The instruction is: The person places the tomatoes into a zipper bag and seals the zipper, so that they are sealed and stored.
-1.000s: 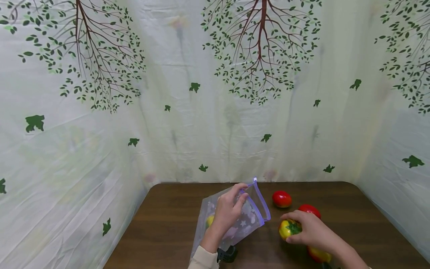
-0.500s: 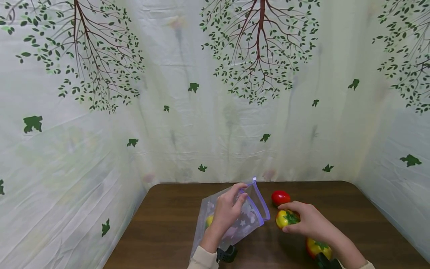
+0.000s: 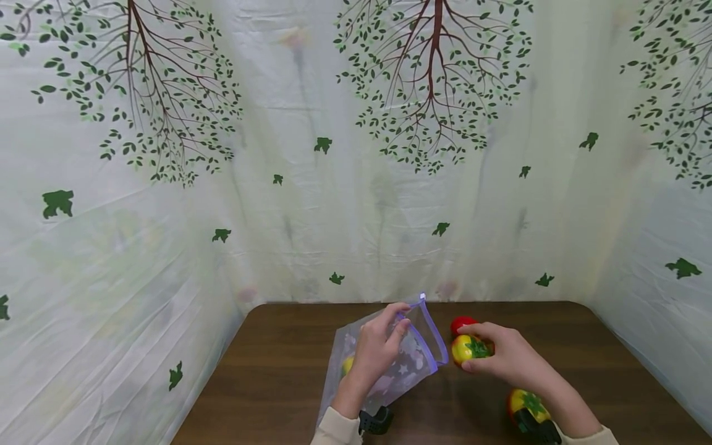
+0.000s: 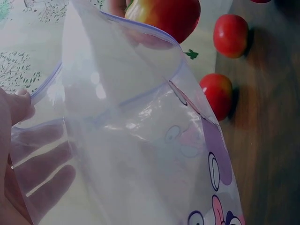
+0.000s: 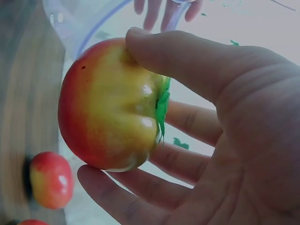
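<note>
My right hand point(image 3: 514, 352) holds an artificial tomato point(image 3: 466, 350), red and yellow with a green leafy top. In the right wrist view, thumb and fingertips grip the tomato point(image 5: 105, 103) from opposite sides. It is just right of the open mouth of a clear zip bag point(image 3: 408, 364) with a purple-blue rim and printed stars. My left hand point(image 3: 378, 349) pinches the bag near its mouth; through the film in the left wrist view its fingers point(image 4: 49, 159) show. Inside the bag lies a yellow object point(image 3: 347, 364), partly hidden by the left hand.
A red tomato point(image 3: 462, 324) sits just behind the held one. Another red-yellow tomato point(image 3: 525, 402) is near my right wrist, partly covered by a black wrist device point(image 3: 536, 426). Everything rests on a brown wooden table point(image 3: 267, 371), with a leaf-printed curtain point(image 3: 378, 247) behind.
My right hand has carried the held tomato a little forward and left, beside the bag's mouth, and now partly covers the red tomato behind. The left hand and bag stay put.
</note>
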{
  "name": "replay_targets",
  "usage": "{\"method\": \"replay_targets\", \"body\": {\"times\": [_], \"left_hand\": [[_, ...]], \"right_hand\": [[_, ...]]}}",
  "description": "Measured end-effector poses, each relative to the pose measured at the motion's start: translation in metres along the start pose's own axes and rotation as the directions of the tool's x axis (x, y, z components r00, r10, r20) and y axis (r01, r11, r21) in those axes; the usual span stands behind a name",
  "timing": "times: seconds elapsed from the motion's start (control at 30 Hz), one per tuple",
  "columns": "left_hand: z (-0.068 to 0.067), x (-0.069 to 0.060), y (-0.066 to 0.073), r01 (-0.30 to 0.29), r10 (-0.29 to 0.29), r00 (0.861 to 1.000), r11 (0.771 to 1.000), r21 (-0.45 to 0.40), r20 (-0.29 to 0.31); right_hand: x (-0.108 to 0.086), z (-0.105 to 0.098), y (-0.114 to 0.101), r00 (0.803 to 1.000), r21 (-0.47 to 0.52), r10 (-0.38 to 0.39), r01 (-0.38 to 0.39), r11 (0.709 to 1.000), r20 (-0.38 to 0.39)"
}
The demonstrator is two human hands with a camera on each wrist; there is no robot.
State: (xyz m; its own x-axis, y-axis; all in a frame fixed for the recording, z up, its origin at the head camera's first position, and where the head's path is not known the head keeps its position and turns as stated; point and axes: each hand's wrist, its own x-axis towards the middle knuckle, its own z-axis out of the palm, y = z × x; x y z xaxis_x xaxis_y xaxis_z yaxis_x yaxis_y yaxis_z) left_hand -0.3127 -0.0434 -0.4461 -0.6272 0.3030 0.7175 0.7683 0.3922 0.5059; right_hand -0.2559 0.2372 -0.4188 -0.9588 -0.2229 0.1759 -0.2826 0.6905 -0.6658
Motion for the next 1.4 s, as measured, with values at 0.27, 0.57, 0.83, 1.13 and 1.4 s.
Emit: {"method": "replay_targets", "body": {"times": [0.27,0.57,0.83,1.13,1.4], "left_hand": [[0.001,0.003,0.002,-0.05,0.05,0.998,0.999,0.017,-0.039],[0.001,0.003,0.002,-0.059,0.059,0.997,0.998,-0.001,-0.043],[-0.001,0.004,0.004,-0.049,0.048,0.998,0.999,-0.013,-0.047],[-0.003,0.001,0.002,-0.037,0.037,0.999,0.999,-0.023,-0.025],[-0.001,0.001,0.003,-0.015,0.015,1.0,0.999,-0.05,-0.005]], "right_hand": [[0.005,-0.001,-0.01,0.999,0.072,0.04,-0.039,0.997,-0.017],[0.015,0.002,-0.021,0.997,0.107,0.038,-0.031,0.994,-0.064],[0.022,0.013,-0.022,0.996,0.176,0.059,-0.046,0.983,-0.067],[0.023,0.021,-0.023,0.997,0.233,0.063,-0.053,0.971,-0.036],[0.023,0.022,-0.024,0.999,0.259,0.045,-0.046,0.965,0.009]]}}
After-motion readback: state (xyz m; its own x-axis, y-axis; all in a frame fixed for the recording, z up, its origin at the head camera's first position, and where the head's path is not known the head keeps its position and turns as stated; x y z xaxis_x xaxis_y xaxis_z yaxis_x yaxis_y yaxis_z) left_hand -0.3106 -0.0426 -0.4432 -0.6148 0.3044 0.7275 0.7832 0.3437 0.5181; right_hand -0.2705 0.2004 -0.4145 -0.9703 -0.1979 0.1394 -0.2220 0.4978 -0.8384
